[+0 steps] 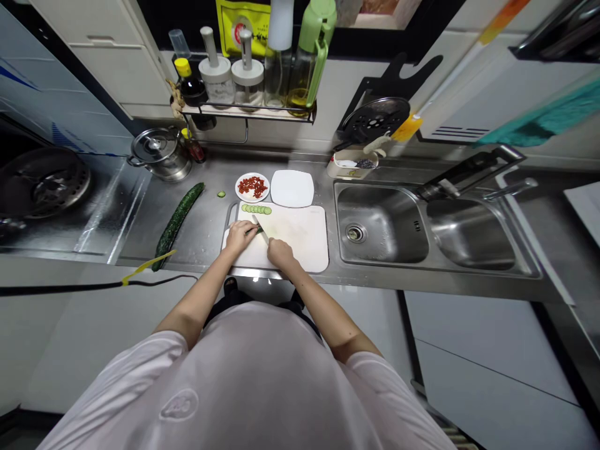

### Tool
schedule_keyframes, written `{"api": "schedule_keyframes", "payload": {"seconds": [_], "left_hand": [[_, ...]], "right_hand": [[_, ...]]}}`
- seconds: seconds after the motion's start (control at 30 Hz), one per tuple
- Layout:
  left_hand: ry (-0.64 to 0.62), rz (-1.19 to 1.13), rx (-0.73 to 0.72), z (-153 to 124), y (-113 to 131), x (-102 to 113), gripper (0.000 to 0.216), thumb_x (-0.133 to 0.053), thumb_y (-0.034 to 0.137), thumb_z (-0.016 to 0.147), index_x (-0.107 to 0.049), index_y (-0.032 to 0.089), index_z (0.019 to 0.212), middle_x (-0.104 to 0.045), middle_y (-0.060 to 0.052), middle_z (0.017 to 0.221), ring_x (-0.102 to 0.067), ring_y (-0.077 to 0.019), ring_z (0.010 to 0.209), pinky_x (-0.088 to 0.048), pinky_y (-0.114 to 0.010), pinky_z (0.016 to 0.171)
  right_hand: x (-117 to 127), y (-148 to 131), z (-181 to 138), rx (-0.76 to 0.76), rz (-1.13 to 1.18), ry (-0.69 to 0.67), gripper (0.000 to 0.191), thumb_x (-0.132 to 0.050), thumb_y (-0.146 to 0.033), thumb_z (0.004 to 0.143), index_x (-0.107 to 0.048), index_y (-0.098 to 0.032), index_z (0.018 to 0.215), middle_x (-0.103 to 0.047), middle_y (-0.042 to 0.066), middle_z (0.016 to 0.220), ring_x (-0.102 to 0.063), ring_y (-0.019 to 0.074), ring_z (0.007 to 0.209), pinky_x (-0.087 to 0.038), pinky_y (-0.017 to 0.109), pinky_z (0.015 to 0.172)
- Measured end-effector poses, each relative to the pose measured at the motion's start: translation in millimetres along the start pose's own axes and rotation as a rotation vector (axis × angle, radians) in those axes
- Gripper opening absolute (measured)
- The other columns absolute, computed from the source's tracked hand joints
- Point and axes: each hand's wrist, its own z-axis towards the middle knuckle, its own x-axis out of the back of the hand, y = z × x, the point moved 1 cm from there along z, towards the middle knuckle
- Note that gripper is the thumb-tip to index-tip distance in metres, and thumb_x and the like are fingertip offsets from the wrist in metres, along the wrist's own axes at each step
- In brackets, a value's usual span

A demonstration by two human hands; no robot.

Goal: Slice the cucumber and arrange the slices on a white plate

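Note:
A white cutting board (304, 240) lies on the steel counter in front of me. My left hand (239, 236) is curled over a short piece of cucumber (257, 230) on the board, pinning it down. My right hand (280, 252) is closed round the handle of a knife (260, 229) whose blade meets the cucumber piece beside my left fingers. A row of several cucumber slices (256, 210) lies along the board's far edge.
A whole cucumber (179, 217) lies left of the board, with one slice (221, 194) near it. Behind the board stand a plate of red chopped bits (252, 186) and a white square plate (292, 188). A steel pot (159, 151) is far left, a double sink (382, 232) right.

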Motion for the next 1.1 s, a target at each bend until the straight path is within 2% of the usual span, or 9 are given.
{"api": "schedule_keyframes", "payload": {"seconds": [0.43,0.67,1.1], "left_hand": [[-0.016,-0.013,0.014,-0.1,1.4,1.6,0.021,-0.054,0.034,0.089,-0.072,0.026,0.097,-0.07,-0.005,0.099,-0.06,-0.0212,0.098,-0.04,-0.039,0.091],[-0.016,-0.017,0.013,0.2,1.7,1.8,0.022,-0.053,0.034,0.09,-0.071,0.025,0.098,-0.07,-0.005,0.099,-0.059,-0.0208,0.098,-0.04,-0.038,0.091],[-0.011,-0.012,0.015,-0.3,1.3,0.4,0.022,-0.053,0.034,0.09,-0.071,0.025,0.097,-0.07,-0.005,0.1,-0.059,-0.0207,0.099,-0.04,-0.038,0.092]], "right_hand": [[-4.8,9.9,-23.8,-0.008,-0.017,-0.028,0.025,-0.038,-0.011,0.091,-0.056,-0.014,0.109,-0.066,0.014,0.104,-0.064,0.023,0.097,-0.047,0.03,0.079],[-0.5,4.3,-12.1,-0.007,0.002,-0.049,0.028,-0.04,-0.01,0.089,-0.057,-0.014,0.11,-0.066,0.015,0.108,-0.063,0.0229,0.1,-0.047,0.03,0.08],[0.4,-8.3,8.1,-0.014,0.022,-0.004,0.032,-0.04,-0.008,0.088,-0.057,-0.013,0.115,-0.066,0.014,0.111,-0.063,0.0224,0.102,-0.047,0.03,0.081]]}}
